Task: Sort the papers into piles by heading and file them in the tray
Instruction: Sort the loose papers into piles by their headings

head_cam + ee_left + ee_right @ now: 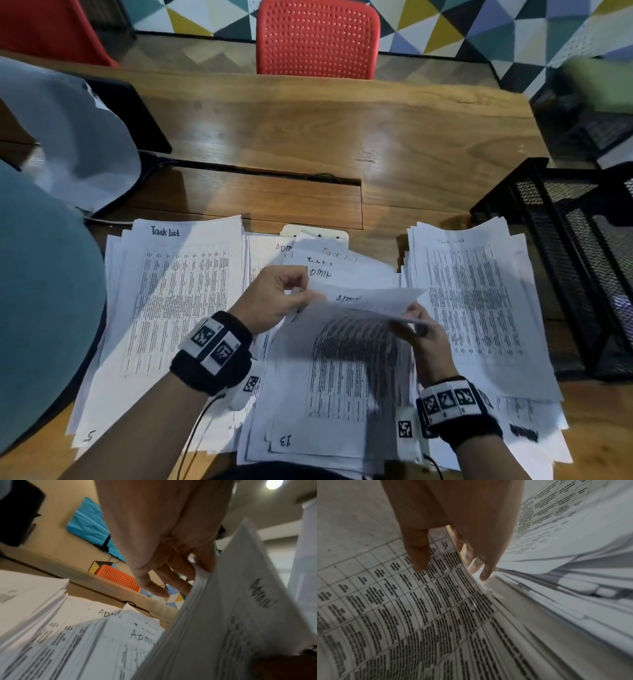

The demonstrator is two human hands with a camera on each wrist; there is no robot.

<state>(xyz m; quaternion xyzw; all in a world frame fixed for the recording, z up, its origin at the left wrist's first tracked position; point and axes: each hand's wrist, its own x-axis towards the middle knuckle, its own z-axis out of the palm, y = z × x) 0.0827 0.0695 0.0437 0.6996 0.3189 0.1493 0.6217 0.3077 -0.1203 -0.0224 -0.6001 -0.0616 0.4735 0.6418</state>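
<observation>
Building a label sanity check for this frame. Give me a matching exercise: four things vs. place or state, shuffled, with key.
Things:
1. lifted sheet
2. left pile
3. mesh tray
4. red chair

Places or states:
A. at the table's right edge, black
B. beyond the table's far side
C. held off the stack by the left hand and right hand, headed "Admin"
D. flat on the table, top page headed "Task List"

Pairs: 1-C, 2-D, 3-A, 4-B
</observation>
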